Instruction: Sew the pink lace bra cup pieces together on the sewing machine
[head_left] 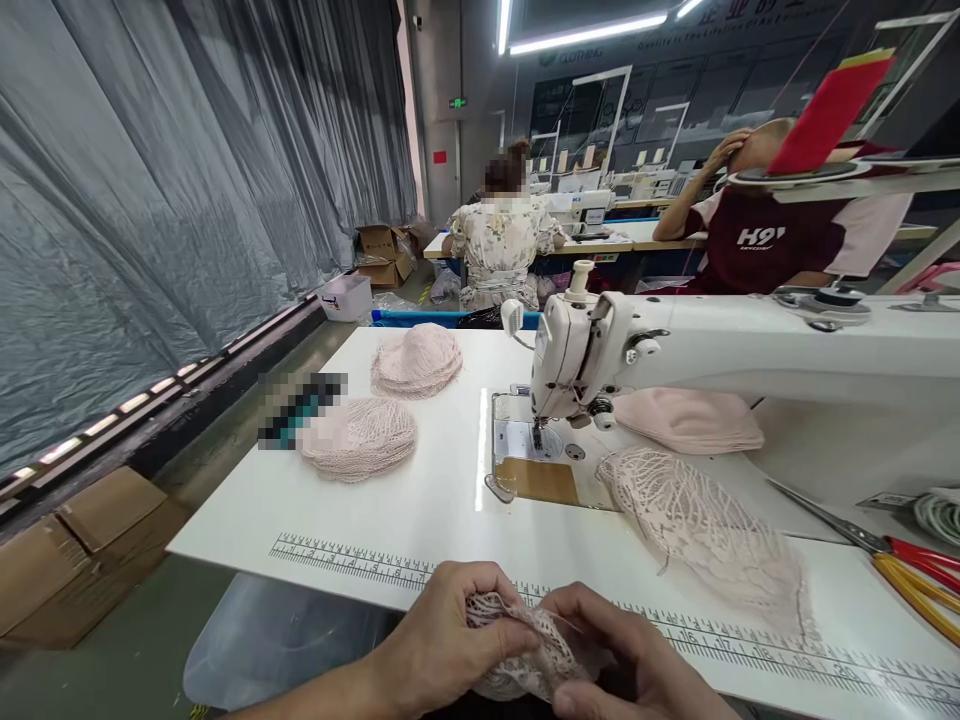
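Note:
Near the table's front edge, my left hand (pixel 450 640) pinches a bunched piece of pale pink lace (pixel 517 655) between thumb and fingers. My right hand (pixel 622 655) grips the same lace from the other side, its fingers partly hidden behind it. Beyond my hands stands a white sewing machine (pixel 574 350), its needle area over a metal plate. To the right of the plate lies a flat pink lace piece (pixel 705 540), and behind it a stack of smooth pink cup pads (pixel 690 418). Two piles of pink lace cups, one nearer (pixel 360 438) and one farther (pixel 420 358), sit at left.
Scissors (pixel 862 535) with red and yellow handles lie at the right. A printed ruler (pixel 345 560) runs along the white table's front edge. A clear plastic bin (pixel 277 640) is below it. Cardboard boxes (pixel 82 550) stand on the floor. Two people sit at tables ahead.

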